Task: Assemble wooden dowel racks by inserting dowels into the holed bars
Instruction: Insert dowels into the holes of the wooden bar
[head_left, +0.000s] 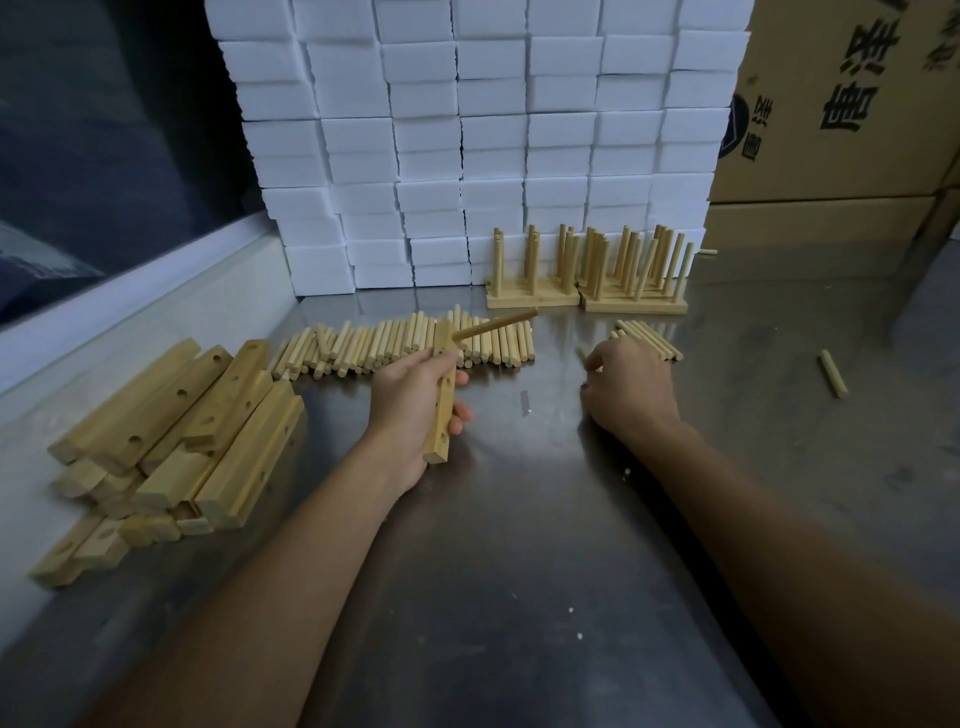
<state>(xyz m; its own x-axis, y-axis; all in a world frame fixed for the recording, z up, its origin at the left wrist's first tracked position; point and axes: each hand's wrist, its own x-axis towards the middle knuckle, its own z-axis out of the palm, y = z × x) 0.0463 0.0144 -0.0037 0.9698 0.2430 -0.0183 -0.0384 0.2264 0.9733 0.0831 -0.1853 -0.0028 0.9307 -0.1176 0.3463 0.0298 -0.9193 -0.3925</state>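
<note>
Near the middle of the frame the left hand (415, 400) wraps its fingers around a pale wooden bar with a row of round holes (442, 395), holding it just above the grey metal tabletop (519, 519). The bar's long axis runs from lower centre up toward the stack of white foam blocks (467, 145), nearly straight up the frame, its holed face turned to the right. One round wooden dowel (496, 325) already sits in the topmost hole and points up and to the right, roughly square to the bar.

To the right of centre, the right hand (628, 384) reaches down with curled fingers onto a small loose bunch of short dowels (649, 338); it appears to be pinching one, though the knuckles hide the fingertips.

The step in hand looks like fetching the next dowel. To do it well, lift a single dowel, keep the bar steady with the next free hole facing the incoming hand, line the dowel up square to that face, and push it straight in without rocking, so it stands parallel to the first.

A long row of dowels (405, 343) lies behind the bar, spare holed bars (171, 431) are heaped at the left, and finished racks (587, 275) stand upright against the foam.
</note>
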